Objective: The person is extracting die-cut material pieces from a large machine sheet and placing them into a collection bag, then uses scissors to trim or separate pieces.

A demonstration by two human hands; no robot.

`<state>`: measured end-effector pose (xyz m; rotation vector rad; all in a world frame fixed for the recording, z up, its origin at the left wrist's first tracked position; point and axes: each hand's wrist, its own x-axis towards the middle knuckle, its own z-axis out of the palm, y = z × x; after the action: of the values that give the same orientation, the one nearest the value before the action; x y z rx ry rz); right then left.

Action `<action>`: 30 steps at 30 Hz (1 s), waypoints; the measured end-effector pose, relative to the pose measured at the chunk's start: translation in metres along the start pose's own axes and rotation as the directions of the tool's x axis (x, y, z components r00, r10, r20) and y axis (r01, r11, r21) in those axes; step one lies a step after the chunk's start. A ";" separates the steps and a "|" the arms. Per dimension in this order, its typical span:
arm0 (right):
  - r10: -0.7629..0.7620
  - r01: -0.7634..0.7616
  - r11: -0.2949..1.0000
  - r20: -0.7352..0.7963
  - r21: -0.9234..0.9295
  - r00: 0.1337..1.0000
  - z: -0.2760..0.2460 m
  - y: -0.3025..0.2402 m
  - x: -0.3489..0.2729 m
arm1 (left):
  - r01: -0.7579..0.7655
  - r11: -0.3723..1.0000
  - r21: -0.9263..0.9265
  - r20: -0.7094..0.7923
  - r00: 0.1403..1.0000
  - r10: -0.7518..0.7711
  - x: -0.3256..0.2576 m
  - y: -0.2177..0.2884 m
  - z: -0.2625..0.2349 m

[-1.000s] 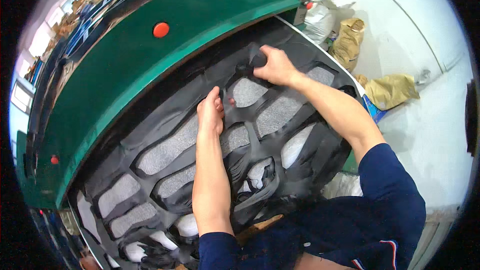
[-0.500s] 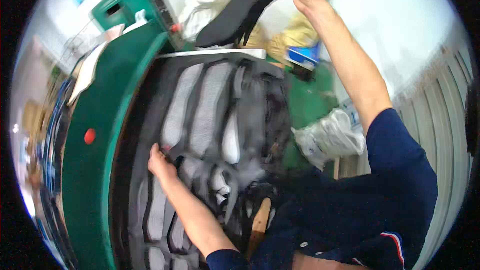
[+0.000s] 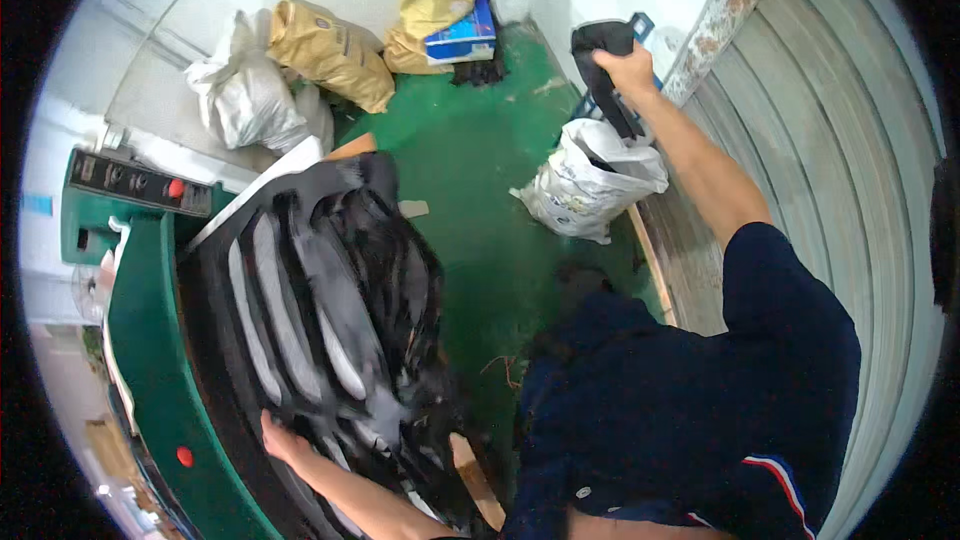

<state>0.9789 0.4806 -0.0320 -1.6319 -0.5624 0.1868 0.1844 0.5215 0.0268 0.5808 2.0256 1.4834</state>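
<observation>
At the upper right, my right hand (image 3: 628, 70) is closed on a piece of black sheet material (image 3: 603, 37), its lower part hanging against the mouth of a white plastic sack (image 3: 590, 185). My left hand (image 3: 285, 438) rests at a large black sheet (image 3: 215, 285) with long cut-out openings, lying on the machine bed to my left. Blur and the hand's angle hide how its fingers are set. Pale grey shows through the openings, and crumpled black scraps (image 3: 405, 270) lie along the sheet's right side.
A green machine (image 3: 150, 360) with red buttons runs along the left. White and tan sacks (image 3: 330, 55) stand by the back wall near a blue box (image 3: 462, 35). A wooden piece (image 3: 475, 480) juts out near my body. Ribbed grey panels (image 3: 790, 140) line the right.
My view has swung to the right. The black piece in my right hand has come from over the far end of the machine to the white sack. My left hand stays at the sheet.
</observation>
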 end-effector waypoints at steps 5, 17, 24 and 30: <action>0.143 -0.160 0.973 -0.108 -0.167 0.984 -0.057 0.190 0.018 | -0.101 0.976 0.194 0.007 0.995 0.102 -0.059 0.012 0.002; 0.517 -0.404 0.817 0.216 -0.411 0.828 -0.018 0.316 -0.015 | -0.049 0.929 0.367 -0.239 0.960 0.146 -0.160 0.033 0.004; 0.747 -0.751 0.572 0.590 -0.331 0.308 0.014 0.356 -0.002 | -0.064 0.963 0.262 -0.335 0.930 0.152 -0.173 0.006 -0.067; 0.727 -0.582 0.680 0.518 -0.446 0.452 0.048 0.339 0.045 | -0.085 0.984 -0.156 -0.618 0.786 -0.030 -0.202 -0.029 -0.174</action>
<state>1.0811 0.5292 -0.3584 -1.9117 -0.4342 1.4145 0.2205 0.2602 0.0763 0.0287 2.3164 2.0436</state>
